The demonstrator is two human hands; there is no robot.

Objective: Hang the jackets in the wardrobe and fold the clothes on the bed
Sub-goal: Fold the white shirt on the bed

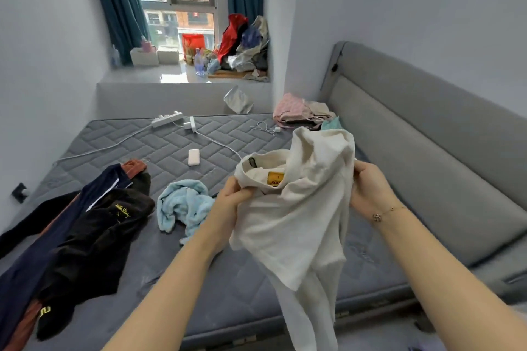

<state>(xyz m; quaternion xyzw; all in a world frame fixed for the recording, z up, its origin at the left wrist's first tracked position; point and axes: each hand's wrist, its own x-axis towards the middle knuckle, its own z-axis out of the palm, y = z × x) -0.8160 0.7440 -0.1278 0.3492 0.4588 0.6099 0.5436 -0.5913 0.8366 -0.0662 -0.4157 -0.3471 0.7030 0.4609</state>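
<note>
I hold a cream T-shirt (302,216) with a yellow neck label up over the grey quilted bed (171,148). My left hand (232,194) grips its collar side and my right hand (370,188) grips the opposite edge; the rest hangs crumpled below. On the bed's left lie dark garments: a black top with yellow lettering (97,239) over a navy piece (57,245) and a rust one. A light blue cloth (185,208) lies bunched beside my left hand. A pink and beige pile (299,111) sits by the headboard.
A white power strip (166,118) with cables, a charger and a white power bank (194,157) lie on the mattress. The grey headboard (427,151) runs along the right. The window ledge holds boxes, bottles and a heap of bags and clothes (245,43).
</note>
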